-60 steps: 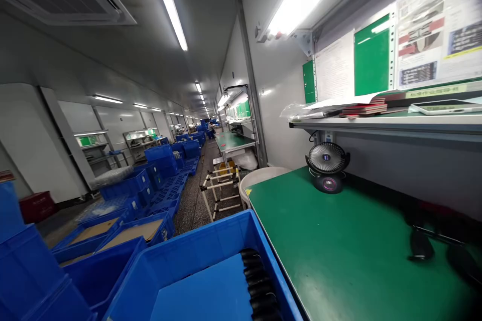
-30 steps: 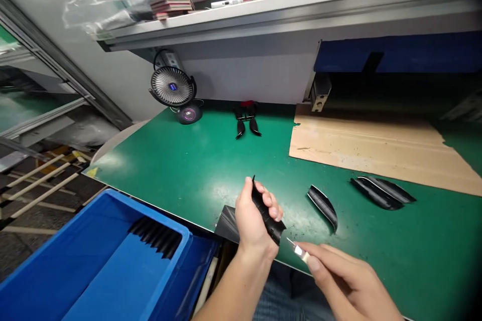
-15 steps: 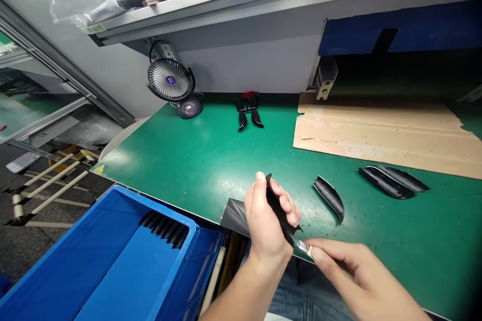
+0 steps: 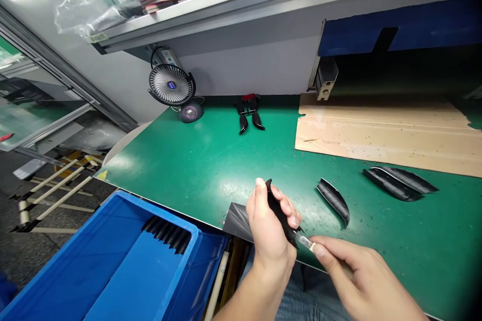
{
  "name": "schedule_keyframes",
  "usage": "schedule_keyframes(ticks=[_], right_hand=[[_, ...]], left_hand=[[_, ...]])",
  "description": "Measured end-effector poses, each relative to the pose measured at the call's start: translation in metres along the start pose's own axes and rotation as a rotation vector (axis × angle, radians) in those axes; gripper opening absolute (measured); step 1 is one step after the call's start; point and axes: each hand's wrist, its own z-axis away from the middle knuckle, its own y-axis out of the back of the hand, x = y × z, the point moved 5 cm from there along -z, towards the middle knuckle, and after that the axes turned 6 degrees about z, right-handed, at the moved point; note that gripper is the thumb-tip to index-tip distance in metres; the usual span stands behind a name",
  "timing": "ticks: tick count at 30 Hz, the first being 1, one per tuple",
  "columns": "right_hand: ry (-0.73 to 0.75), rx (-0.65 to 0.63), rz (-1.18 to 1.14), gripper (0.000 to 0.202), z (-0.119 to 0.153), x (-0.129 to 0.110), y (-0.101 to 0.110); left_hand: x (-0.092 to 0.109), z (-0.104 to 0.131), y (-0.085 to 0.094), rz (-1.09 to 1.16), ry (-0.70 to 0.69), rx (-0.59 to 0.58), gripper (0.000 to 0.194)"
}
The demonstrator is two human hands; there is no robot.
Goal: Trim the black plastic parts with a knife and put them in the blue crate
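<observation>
Near the table's front edge, my left hand [image 4: 270,223] is wrapped round a curved black plastic part [image 4: 279,210], whose tip sticks up past the thumb. My right hand [image 4: 356,266] grips a craft knife [image 4: 307,242] by its pale handle. The blade meets the lower end of the black part; its very tip is hidden there. To the right lies a similar curved black piece [image 4: 334,200], hollow side showing. Beyond it, two more black shells [image 4: 399,183] rest close together on the green tabletop [image 4: 211,160].
A blue bin [image 4: 158,281] with several black parts [image 4: 167,234] stands front left. A dark grey plate [image 4: 238,220] lies at the table edge. Behind are a small fan [image 4: 171,85], black parts with a red piece [image 4: 249,110], a cardboard sheet [image 4: 376,130] and an overhead shelf [image 4: 226,7].
The knife and my right hand have shifted slightly up along the lower end of the black part. My left hand keeps its hold. The whole view has moved a little.
</observation>
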Motion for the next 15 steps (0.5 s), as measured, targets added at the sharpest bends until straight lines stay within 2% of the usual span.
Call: schedule_keyframes(ticks=[6,10,12,13,15], right_hand=[[0.102,0.185,0.319,0.026,0.008,0.000,0.001],[0.241,0.348,0.471,0.026,0.014,-0.007,0.005],[0.328,0.406,0.427,0.023,0.018,-0.014,0.006],[0.323,0.432,0.341,0.021,0.020,-0.016,0.007],[0.152,0.485,0.082,0.021,0.018,-0.010,0.008]], left_hand=[[-0.004,-0.003,0.003,0.021,0.014,0.057,0.037],[-0.005,-0.008,0.008,0.070,0.044,0.110,0.033],[-0.006,-0.013,0.013,0.144,0.087,0.153,0.028],[-0.008,-0.015,0.015,0.188,0.119,0.177,0.026],[-0.012,-0.018,0.017,0.247,0.178,0.211,0.024]])
